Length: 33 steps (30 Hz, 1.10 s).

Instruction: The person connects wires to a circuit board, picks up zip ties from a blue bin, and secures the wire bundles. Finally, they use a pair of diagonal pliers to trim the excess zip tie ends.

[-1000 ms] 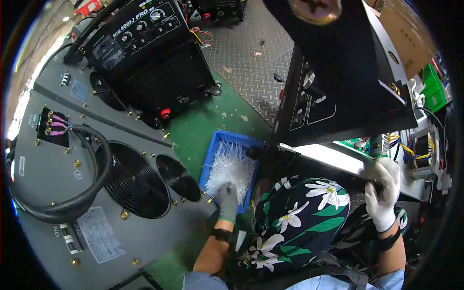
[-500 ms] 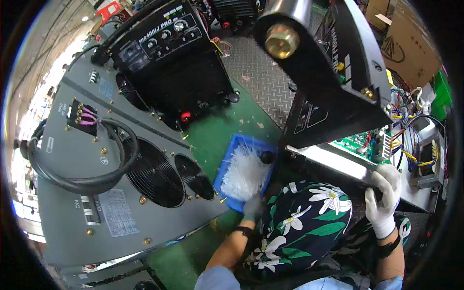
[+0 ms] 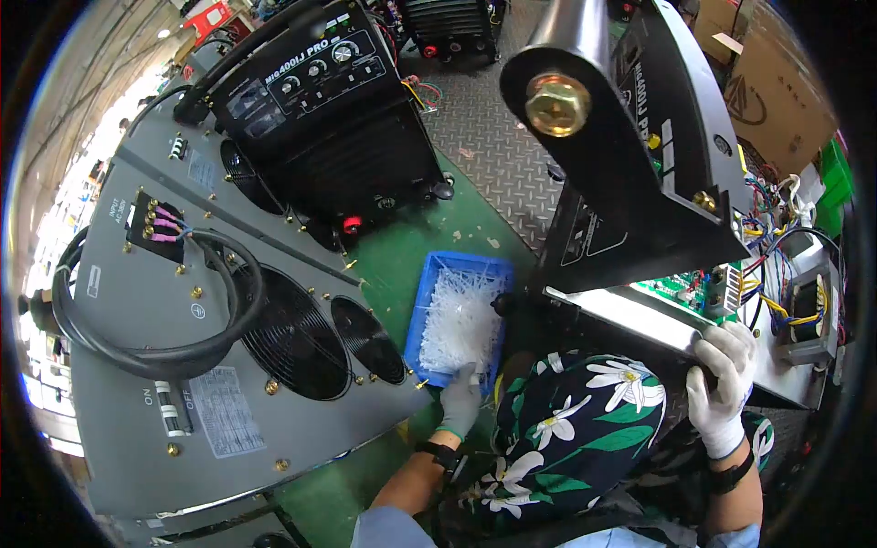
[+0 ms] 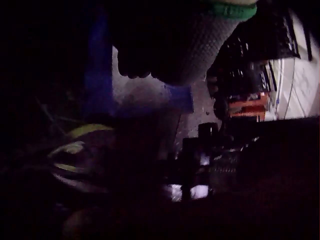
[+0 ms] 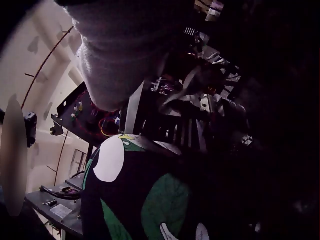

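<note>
While your left hand (image 3: 461, 402) reaches the six o'clock edge of the blue bin (image 3: 417, 315), its fingers lie close together at the white strips (image 3: 459, 320); whether they pinch one, you cannot tell. The bin sits just below the centre of your head view. At four o'clock, your right hand (image 3: 722, 388) has its fingers curled round the near end of the bright metal panel (image 3: 630, 315), thumb apart from them.

Your left wrist view is mostly black: the glove's fingertips merge into shadow over a patch of blue. Your right wrist view shows the pale glove, but its fingertips are lost in the dark. In the head view, a black bracket (image 3: 621, 183) at one o'clock covers part of the machine behind it.
</note>
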Each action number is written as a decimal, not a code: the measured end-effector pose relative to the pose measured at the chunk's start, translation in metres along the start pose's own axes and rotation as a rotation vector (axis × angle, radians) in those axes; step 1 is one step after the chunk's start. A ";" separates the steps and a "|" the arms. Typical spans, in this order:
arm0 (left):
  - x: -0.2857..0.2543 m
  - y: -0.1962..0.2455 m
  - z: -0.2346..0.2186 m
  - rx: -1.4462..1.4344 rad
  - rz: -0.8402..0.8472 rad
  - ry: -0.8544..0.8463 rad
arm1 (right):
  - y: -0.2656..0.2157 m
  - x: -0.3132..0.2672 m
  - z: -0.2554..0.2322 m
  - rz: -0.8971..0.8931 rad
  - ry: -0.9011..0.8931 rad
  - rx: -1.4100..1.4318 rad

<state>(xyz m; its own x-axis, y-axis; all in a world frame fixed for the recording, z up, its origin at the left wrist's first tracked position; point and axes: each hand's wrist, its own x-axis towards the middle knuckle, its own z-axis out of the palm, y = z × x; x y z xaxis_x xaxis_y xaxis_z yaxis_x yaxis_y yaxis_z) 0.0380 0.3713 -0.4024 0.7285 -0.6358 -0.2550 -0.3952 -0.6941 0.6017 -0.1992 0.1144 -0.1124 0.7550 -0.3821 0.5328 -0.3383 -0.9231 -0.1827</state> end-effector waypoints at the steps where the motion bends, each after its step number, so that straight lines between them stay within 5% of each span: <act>1: 0.007 -0.002 0.002 -0.089 0.017 0.111 | 0.000 0.000 0.000 -0.007 -0.011 -0.017; 6: 0.083 0.026 -0.007 -0.159 0.007 0.398 | -0.005 0.003 -0.002 -0.024 -0.047 -0.070; 8: 0.129 0.025 0.000 -0.087 -0.179 0.601 | 0.001 -0.001 -0.002 -0.023 -0.019 -0.052; 9: 0.142 0.028 -0.003 -0.100 -0.157 0.609 | 0.000 -0.002 -0.002 -0.020 -0.016 -0.032; 11: 0.168 0.032 -0.014 0.011 -0.513 0.569 | -0.002 -0.003 -0.005 -0.007 -0.013 -0.007; 12: 0.178 0.019 -0.009 0.121 -0.453 0.519 | -0.005 -0.002 -0.008 0.013 -0.013 -0.010; 13: 0.192 0.005 -0.010 0.697 -0.239 -0.047 | -0.004 -0.003 -0.010 0.011 -0.012 -0.007; 14: 0.218 -0.027 0.023 0.380 -0.531 0.124 | 0.001 0.001 -0.003 0.004 -0.021 0.008; 15: 0.202 0.022 -0.015 0.055 -0.725 0.077 | -0.001 0.002 -0.002 0.015 -0.010 -0.012; 18: 0.217 -0.003 0.020 0.114 -0.816 0.327 | -0.001 0.003 -0.002 0.000 -0.009 -0.019; 21: 0.222 -0.028 0.039 0.021 -0.772 0.358 | -0.004 0.004 0.000 0.000 -0.007 -0.073; 26: 0.197 0.002 0.027 0.199 -0.765 0.430 | 0.000 0.001 0.003 0.006 -0.035 -0.056; 28: 0.211 -0.033 0.059 0.140 -0.596 0.518 | 0.000 0.000 0.004 0.017 0.006 -0.096; 29: 0.237 -0.093 0.112 0.011 -0.541 0.597 | -0.001 0.002 0.002 0.026 -0.001 -0.078; 30: 0.232 -0.089 0.101 0.017 -0.536 0.598 | -0.001 0.001 0.003 0.020 0.018 -0.088; 32: 0.205 -0.046 0.047 -0.088 -0.466 0.270 | -0.002 0.004 0.003 0.023 0.024 -0.088; 33: 0.178 0.007 0.008 -0.250 -0.351 0.449 | -0.002 0.006 0.003 0.007 0.052 -0.083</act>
<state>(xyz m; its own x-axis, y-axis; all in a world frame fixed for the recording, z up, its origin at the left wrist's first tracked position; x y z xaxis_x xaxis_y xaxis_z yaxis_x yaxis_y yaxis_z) 0.1603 0.2506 -0.4497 0.9770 -0.1424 -0.1589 0.0137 -0.7012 0.7129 -0.1922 0.1142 -0.1114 0.7230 -0.3841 0.5742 -0.3908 -0.9128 -0.1186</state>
